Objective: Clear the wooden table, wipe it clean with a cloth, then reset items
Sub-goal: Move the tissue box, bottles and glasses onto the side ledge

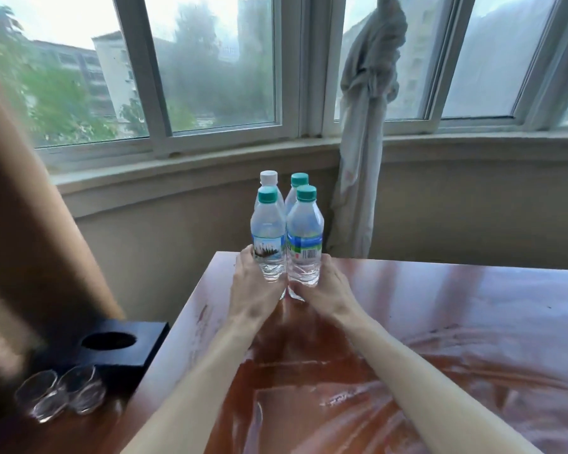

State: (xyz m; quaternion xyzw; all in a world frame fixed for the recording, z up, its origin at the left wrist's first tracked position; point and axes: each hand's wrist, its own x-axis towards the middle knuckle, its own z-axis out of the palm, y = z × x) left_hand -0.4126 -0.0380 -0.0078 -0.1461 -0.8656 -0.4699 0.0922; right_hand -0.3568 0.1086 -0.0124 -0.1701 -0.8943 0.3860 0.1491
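Your two bare forearms reach out over the glossy reddish-brown wooden table (440, 306). Your left hand (254, 286) and right hand (322, 286) curl their fingers round the bases of four clear plastic water bottles (287, 237), clustered upright and touching, near the table's far left corner.

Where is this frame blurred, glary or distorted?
Head view: motion blur smears the brown curtain and glasses at left; window glare streaks the wooden table; wide-angle bends the sill; bottles and both hands stay sharp.
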